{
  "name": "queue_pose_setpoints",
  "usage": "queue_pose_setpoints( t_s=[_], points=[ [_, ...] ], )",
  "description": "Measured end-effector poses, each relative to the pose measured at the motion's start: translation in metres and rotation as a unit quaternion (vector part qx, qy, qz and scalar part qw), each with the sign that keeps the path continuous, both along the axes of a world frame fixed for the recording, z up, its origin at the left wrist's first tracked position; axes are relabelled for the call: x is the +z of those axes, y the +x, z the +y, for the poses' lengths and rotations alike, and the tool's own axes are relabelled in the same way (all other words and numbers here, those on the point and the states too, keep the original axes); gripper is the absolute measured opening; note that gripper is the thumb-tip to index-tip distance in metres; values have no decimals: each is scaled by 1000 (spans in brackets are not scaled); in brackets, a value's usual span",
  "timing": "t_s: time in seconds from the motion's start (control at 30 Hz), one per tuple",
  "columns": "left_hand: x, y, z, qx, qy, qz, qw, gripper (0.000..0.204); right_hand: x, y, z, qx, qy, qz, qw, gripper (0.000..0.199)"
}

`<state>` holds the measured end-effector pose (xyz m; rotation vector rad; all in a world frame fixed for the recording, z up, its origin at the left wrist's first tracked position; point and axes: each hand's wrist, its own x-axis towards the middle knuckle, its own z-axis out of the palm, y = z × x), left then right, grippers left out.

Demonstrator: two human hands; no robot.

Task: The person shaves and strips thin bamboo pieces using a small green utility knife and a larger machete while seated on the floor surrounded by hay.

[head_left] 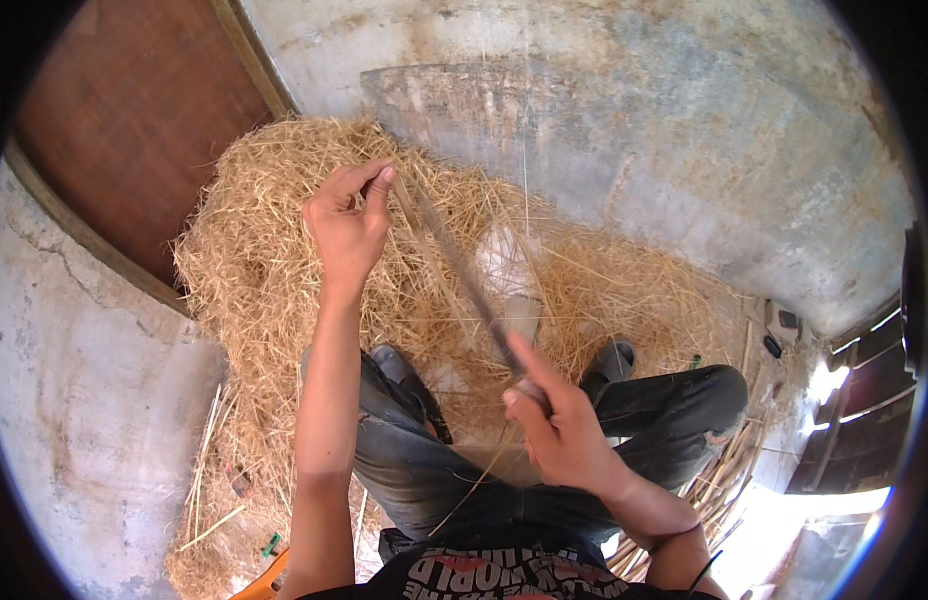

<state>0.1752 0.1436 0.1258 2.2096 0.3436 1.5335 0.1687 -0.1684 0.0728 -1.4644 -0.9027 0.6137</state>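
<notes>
My right hand point(562, 430) is wrapped round the handle of a long, narrow knife point(462, 262) above my lap. Its dark blade, smeared by motion, slants up and left towards my left hand point(352, 222). That hand is raised over the heap of straw-like shavings point(254, 240), thumb and forefinger pinched together. A faint pale strip shows beside the blade near those fingertips; whether they hold it is unclear. A thin pale strip point(471, 492) lies across my lap, over my dark trousers point(414, 480).
Shavings spread along the grey wall point(664, 130), past a white bundle point(506, 258) and a greyish block point(522, 322). A brown panel point(144, 120) stands upper left. Long thin sticks point(729, 480) lie right of my legs. An orange object point(262, 582) sits lower left.
</notes>
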Motion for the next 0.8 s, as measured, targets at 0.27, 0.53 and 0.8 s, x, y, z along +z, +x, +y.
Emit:
queue_pose_setpoints(
  t_s=[0.27,0.53,0.8],
  points=[
    [-10,-5,18,-9,-52,-14,999,13,23,-4,-4,-97,59,77,991,60],
    [-19,1,25,-149,-111,-55,981,11,9,-10,7,-16,11,153,988,61],
    [-13,-7,24,-119,-123,3,985,12,21,-14,4,-78,117,87,986,60]
  ],
)
